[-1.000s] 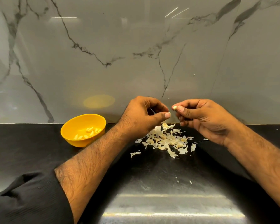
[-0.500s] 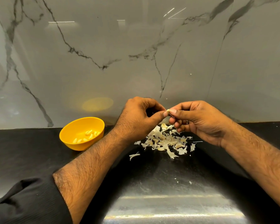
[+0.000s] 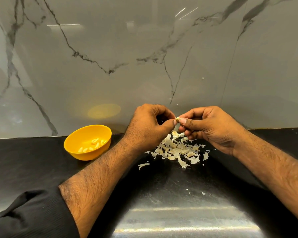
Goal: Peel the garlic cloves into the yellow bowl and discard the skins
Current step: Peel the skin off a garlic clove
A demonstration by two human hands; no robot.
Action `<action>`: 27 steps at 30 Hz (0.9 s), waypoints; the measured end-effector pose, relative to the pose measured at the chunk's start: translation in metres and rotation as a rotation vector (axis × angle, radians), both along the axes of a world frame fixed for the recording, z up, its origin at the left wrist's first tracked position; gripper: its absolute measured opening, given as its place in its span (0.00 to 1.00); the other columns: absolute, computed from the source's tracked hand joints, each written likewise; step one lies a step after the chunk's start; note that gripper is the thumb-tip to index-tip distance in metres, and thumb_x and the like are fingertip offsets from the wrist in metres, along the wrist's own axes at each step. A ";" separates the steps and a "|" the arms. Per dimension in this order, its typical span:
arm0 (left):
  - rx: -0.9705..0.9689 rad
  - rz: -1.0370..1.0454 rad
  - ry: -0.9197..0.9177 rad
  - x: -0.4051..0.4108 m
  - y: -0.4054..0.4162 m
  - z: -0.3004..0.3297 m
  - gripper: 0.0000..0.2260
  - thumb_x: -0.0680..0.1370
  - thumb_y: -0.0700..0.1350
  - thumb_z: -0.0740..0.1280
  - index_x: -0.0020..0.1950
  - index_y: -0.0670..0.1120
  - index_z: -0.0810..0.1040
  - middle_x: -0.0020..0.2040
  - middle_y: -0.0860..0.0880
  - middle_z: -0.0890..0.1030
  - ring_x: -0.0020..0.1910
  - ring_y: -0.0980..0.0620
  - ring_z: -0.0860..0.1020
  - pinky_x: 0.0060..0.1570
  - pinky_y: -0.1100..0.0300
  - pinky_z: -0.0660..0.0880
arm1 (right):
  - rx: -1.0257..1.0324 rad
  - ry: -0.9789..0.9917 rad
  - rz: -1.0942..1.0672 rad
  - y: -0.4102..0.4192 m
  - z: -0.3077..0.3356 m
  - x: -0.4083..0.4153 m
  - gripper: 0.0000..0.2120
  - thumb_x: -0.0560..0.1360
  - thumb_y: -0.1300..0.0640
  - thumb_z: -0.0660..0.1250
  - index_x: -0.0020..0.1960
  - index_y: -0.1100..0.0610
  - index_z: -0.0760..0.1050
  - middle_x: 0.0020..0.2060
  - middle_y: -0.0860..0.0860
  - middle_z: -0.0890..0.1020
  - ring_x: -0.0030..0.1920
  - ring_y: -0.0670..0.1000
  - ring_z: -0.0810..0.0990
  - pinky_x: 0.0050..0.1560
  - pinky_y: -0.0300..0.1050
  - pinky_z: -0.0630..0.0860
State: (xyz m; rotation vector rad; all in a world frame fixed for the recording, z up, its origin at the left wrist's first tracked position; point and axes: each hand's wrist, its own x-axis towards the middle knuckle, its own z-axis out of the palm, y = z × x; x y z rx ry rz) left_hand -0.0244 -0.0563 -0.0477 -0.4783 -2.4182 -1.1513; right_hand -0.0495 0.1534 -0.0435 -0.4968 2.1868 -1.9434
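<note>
Both hands meet above the black counter, near the wall. My right hand [image 3: 212,127] pinches a small pale garlic clove [image 3: 177,119] between thumb and fingers. My left hand [image 3: 148,126] has its fingers curled, and its thumb tip touches the same clove from the left. Most of the clove is hidden by the fingertips. Below the hands lies a heap of papery garlic skins [image 3: 177,150]. A yellow bowl [image 3: 76,145] stands to the left on the counter, holding several peeled cloves [image 3: 93,146].
A grey marble wall [image 3: 144,57] rises straight behind the hands and the bowl. A few stray skin flakes [image 3: 196,192] lie nearer to me on the glossy black counter [image 3: 24,169]. My black left sleeve [image 3: 29,215] is at the lower left.
My two hands have come together: a gap separated them one second ago, and now my left thumb meets the clove held by my right hand. The bowl and skins have not moved.
</note>
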 end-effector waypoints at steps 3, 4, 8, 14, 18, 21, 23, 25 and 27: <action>-0.006 0.021 -0.029 0.000 0.003 -0.001 0.02 0.80 0.43 0.74 0.48 0.48 0.86 0.37 0.54 0.85 0.36 0.57 0.84 0.42 0.56 0.86 | 0.035 0.022 -0.022 -0.003 -0.001 0.002 0.10 0.75 0.60 0.74 0.53 0.64 0.85 0.44 0.62 0.87 0.38 0.52 0.83 0.38 0.41 0.82; -0.007 0.026 -0.037 0.001 0.003 -0.002 0.02 0.79 0.43 0.73 0.47 0.48 0.86 0.36 0.53 0.85 0.36 0.56 0.84 0.41 0.54 0.86 | 0.046 0.027 -0.028 -0.003 -0.001 0.002 0.09 0.76 0.60 0.74 0.53 0.64 0.85 0.43 0.62 0.87 0.37 0.51 0.83 0.37 0.40 0.82; 0.004 0.031 -0.053 0.002 0.005 -0.002 0.03 0.78 0.42 0.73 0.44 0.49 0.84 0.35 0.51 0.83 0.35 0.51 0.83 0.38 0.48 0.85 | 0.039 -0.008 -0.027 -0.003 -0.003 0.002 0.09 0.76 0.60 0.73 0.53 0.65 0.85 0.41 0.59 0.86 0.36 0.50 0.82 0.36 0.40 0.81; 0.011 0.060 -0.087 0.000 0.004 0.000 0.04 0.76 0.42 0.74 0.42 0.49 0.83 0.34 0.51 0.83 0.36 0.48 0.84 0.39 0.50 0.86 | -0.105 -0.176 0.082 0.001 0.004 0.003 0.14 0.74 0.59 0.72 0.55 0.68 0.83 0.38 0.56 0.82 0.35 0.49 0.77 0.37 0.41 0.78; -0.057 0.078 -0.144 -0.001 -0.005 0.002 0.07 0.72 0.40 0.77 0.44 0.51 0.82 0.38 0.52 0.83 0.35 0.57 0.81 0.39 0.62 0.81 | -0.193 -0.261 0.156 0.006 0.011 0.004 0.10 0.80 0.59 0.68 0.56 0.65 0.82 0.40 0.56 0.80 0.36 0.49 0.77 0.37 0.41 0.78; -0.079 0.036 -0.156 0.000 -0.006 0.003 0.07 0.74 0.41 0.77 0.45 0.52 0.83 0.41 0.53 0.84 0.37 0.59 0.81 0.39 0.62 0.79 | -0.179 -0.279 0.147 0.005 0.012 0.005 0.11 0.79 0.58 0.70 0.56 0.65 0.82 0.43 0.58 0.83 0.38 0.49 0.79 0.37 0.41 0.80; -0.035 0.008 -0.159 0.001 -0.005 0.004 0.04 0.79 0.45 0.75 0.44 0.49 0.85 0.38 0.52 0.85 0.37 0.56 0.82 0.39 0.59 0.80 | -0.166 -0.280 0.135 0.004 0.013 0.006 0.11 0.78 0.57 0.71 0.55 0.64 0.82 0.44 0.58 0.83 0.38 0.50 0.79 0.37 0.41 0.81; 0.002 0.006 -0.152 0.001 -0.004 0.003 0.12 0.82 0.50 0.72 0.41 0.47 0.85 0.36 0.47 0.85 0.37 0.46 0.83 0.41 0.49 0.84 | -0.166 -0.285 0.125 0.005 0.013 0.005 0.12 0.78 0.57 0.72 0.55 0.64 0.83 0.45 0.59 0.84 0.39 0.50 0.81 0.38 0.41 0.82; -0.006 0.018 -0.139 0.000 -0.005 0.003 0.14 0.83 0.51 0.71 0.40 0.47 0.84 0.37 0.45 0.84 0.38 0.43 0.83 0.42 0.45 0.85 | -0.172 -0.288 0.117 0.005 0.013 0.005 0.14 0.77 0.57 0.73 0.57 0.65 0.82 0.47 0.61 0.85 0.39 0.51 0.82 0.39 0.42 0.83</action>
